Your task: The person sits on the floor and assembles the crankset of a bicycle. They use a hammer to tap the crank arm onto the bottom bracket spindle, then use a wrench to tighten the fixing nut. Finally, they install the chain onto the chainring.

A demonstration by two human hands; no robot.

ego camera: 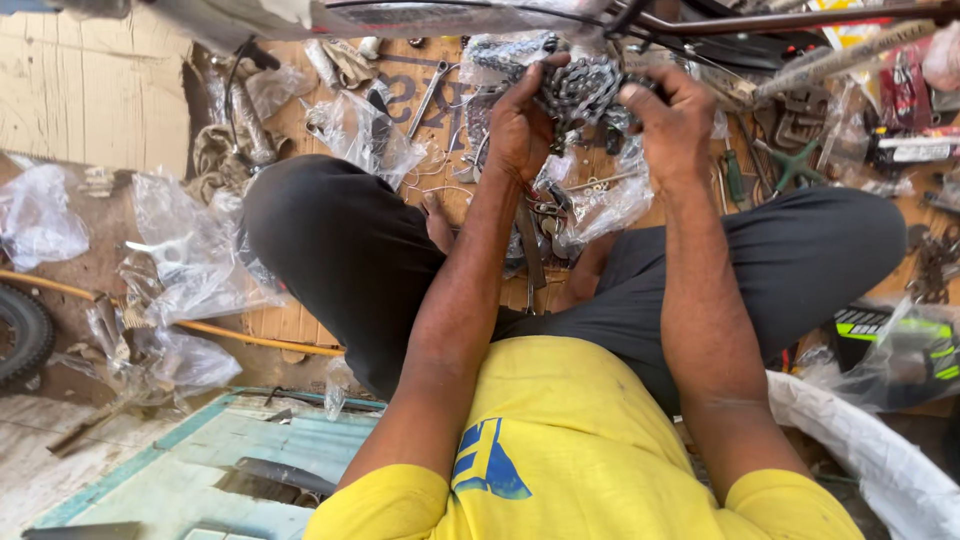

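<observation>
Steel links bunch between both hands as a person in a yellow shirt sits cross-legged on the floor (300, 110), a bicycle chain (580, 90) raised in front of the chest, close under the head camera. The left hand (522, 125) clasps one side of the bundled chain, fingers curled around it, while the right hand (672, 125) pinches the other side, thumb on top, apparently keeping the loose links gathered. A spanner (428, 95) lies just beyond the left hand, and a green-handled tool (735, 175) rests near the right knee. Crumpled clear plastic bags (195, 255) litter the floor to the left, near a tyre (20, 335) at the frame's edge.
</observation>
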